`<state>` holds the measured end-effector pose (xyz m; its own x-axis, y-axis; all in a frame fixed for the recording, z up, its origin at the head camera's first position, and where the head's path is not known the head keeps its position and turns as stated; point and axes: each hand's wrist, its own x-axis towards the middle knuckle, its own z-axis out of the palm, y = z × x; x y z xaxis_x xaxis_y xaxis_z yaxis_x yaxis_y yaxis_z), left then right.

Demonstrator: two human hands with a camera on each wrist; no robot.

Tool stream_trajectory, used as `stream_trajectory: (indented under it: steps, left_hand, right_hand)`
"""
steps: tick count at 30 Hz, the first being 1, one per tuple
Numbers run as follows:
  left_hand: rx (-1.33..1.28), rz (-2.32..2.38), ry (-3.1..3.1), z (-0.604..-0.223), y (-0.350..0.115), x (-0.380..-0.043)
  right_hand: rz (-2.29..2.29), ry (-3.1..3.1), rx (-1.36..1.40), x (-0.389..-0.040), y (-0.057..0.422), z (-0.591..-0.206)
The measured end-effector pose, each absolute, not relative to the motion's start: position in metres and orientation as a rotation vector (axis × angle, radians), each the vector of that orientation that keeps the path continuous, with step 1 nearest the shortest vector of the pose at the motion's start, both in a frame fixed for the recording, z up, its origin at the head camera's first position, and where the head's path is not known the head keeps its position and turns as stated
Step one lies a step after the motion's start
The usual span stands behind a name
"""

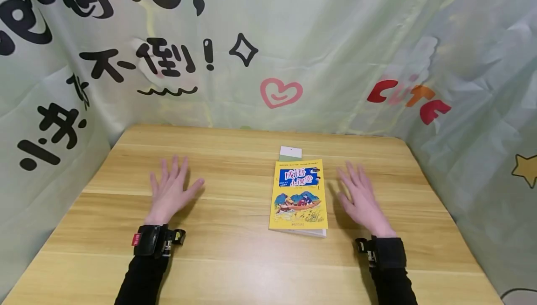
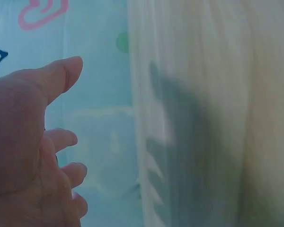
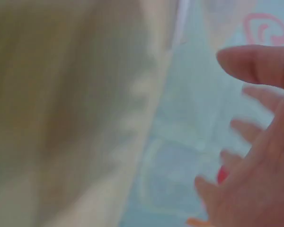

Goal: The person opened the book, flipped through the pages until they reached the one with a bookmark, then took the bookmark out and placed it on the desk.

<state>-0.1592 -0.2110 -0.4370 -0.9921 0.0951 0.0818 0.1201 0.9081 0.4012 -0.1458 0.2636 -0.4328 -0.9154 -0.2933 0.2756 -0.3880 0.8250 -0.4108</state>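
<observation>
A yellow book (image 1: 299, 195) with a blue title panel and a boat picture lies on the wooden table, right of its middle. From under its top edge sticks a white and green card (image 1: 291, 153). My left hand (image 1: 169, 193), fingers spread, is over the table well to the left of the book and holds nothing. Just right of the book is my right hand (image 1: 361, 197), its fingers also spread and nothing in it. In the left wrist view the left thumb (image 2: 61, 78) stands apart from the fingers; the right wrist view shows the right hand (image 3: 255, 156) the same way.
The wooden table (image 1: 226, 258) reaches back to a pale green printed cloth (image 1: 335, 53), which also hangs along both sides. Black wrist straps with small cameras sit on the left wrist (image 1: 148, 241) and the right wrist (image 1: 389, 253).
</observation>
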Motion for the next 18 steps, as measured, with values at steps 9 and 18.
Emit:
stream_trajectory:
  steps: [9,18]
  left_hand:
    - [-0.420,-0.557,-3.045,-0.428,-0.157,-0.149]
    - [-0.795,-0.451,-3.021,-0.421,-0.098,-0.122]
  right_hand:
    - [0.502,-2.843,0.975,-0.127,0.213,-0.416]
    - [0.568,-3.111,1.032,-0.128,0.204,-0.425]
